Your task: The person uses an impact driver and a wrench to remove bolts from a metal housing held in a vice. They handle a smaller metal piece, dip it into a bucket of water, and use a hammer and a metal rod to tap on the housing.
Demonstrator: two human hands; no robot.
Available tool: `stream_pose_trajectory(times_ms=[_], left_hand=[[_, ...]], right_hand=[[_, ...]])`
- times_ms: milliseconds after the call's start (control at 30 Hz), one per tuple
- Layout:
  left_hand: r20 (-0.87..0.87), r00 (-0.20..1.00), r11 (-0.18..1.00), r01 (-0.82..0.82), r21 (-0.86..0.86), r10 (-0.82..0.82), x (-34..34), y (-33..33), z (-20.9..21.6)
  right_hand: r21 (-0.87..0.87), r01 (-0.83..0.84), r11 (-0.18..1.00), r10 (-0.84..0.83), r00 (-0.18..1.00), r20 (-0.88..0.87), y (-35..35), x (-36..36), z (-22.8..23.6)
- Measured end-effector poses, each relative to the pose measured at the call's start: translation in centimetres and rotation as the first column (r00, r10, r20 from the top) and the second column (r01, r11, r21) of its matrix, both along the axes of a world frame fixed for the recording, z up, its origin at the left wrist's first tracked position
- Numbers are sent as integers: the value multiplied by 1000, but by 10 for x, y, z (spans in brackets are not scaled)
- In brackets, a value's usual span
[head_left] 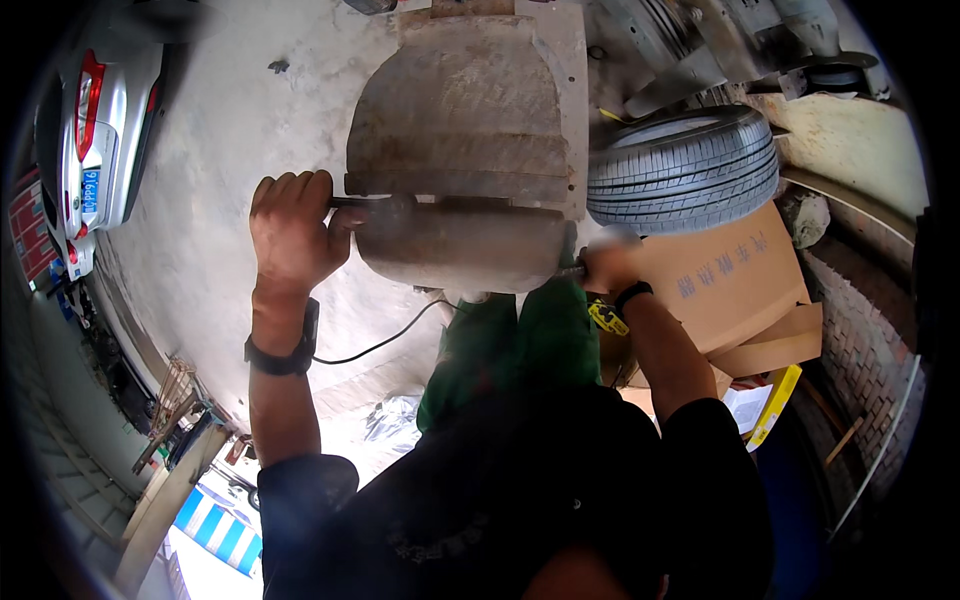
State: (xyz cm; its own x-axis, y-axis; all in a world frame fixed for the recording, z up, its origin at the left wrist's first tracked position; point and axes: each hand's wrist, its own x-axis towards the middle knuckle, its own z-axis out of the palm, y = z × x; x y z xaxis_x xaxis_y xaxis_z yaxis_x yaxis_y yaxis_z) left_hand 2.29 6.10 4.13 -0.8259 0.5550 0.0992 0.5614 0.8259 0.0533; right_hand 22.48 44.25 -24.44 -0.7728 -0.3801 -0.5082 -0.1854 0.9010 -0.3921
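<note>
In front of my legs stands a large, dusty brown body with a rounded outline. Across it runs a gap, and below that is a curved lower section. At the left end of the gap, my left hand is closed around a dark bar that reaches in over the body. My right hand, partly blurred, is beside the right edge of the lower section. Its fingers look curled around a short dark piece that I cannot make out. A black band circles each wrist.
A tyre rests on a brown cardboard box at my right, near a brick wall. Metal parts stand at the far right. A black cable crosses the concrete floor. Farther left is a silver car.
</note>
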Motion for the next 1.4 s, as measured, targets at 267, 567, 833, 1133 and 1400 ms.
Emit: stream_pose_trajectory(times_ms=[267,567,833,1133,1400], left_hand=[[-18,1000,1000,-14,27,15,4,0,-4],[-52,998,999,-40,5,40,8,-2,-5],[238,764,765,-635,107,600,104,48,20],[581,654,510,-751,420,484,172,95,20],[299,806,796,-575,187,512,87,23,33]], right_hand=[[94,19,995,-30,993,116,3,10,-25],[70,-38,997,33,997,67,-7,-12,22],[55,2,998,6,989,-149,-12,-9,27],[66,-50,997,52,998,-25,-7,0,21],[-387,258,886,-338,928,-156,-7,-8,97]])
